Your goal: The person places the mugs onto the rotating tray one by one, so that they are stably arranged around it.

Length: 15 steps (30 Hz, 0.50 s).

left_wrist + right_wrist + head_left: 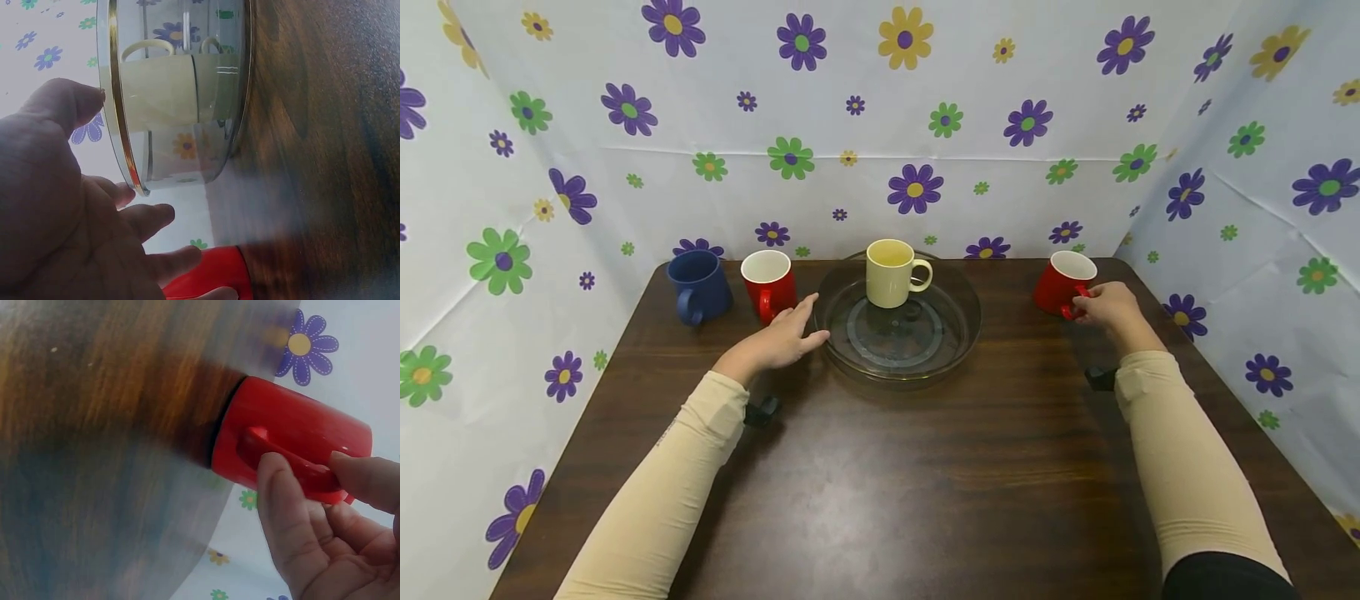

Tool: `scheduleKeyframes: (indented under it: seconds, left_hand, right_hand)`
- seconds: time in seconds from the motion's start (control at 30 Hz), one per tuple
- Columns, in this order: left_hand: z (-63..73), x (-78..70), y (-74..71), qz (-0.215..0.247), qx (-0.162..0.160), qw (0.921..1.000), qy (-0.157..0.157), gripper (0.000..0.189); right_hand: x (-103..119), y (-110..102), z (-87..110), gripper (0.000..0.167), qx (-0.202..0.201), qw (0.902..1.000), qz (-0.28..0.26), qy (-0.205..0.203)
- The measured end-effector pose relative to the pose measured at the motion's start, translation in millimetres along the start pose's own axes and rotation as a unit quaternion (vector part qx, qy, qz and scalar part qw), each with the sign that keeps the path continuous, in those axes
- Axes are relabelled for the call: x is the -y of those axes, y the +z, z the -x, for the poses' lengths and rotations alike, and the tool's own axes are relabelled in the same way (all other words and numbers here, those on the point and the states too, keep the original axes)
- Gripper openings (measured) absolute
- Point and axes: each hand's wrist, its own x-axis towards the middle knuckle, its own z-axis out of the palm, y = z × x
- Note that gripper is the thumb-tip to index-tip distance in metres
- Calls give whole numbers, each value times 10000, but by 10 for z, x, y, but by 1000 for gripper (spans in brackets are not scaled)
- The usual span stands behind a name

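A round clear glass dish [895, 367] stands at the back middle of the table, and a pale yellow mug [887, 277] is upright inside it, handle to the right. My left hand [775, 337] is at the dish's left rim with fingers spread and fairly straight; the left wrist view shows the thumb and fingertips right at the gold-edged rim. Just behind that hand is a red mug [771, 283] with a white inside. At the back right, my right hand [1108, 308] pinches the handle [294, 459] of another red mug [300, 419] between thumb and fingers.
A blue mug [700, 283] stands at the back left, beside the red one. Flower-patterned white sheets [850, 192] rise along the back and both sides of the dark wooden table [910, 483].
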Motion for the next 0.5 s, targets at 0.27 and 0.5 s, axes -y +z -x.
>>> scheduleKeyframes:
  seconds: [0.27, 0.5]
  left_hand:
    - [34, -10, -9, -218, -100, 9997, 74, 81]
    - [42, -13, -11, -244, -120, 9996, 53, 82]
  right_hand:
    - [-11, 43, 16, 42, -57, 9994, 323, -57]
    - [6, 88, 57, 43, -100, 9987, 437, -224]
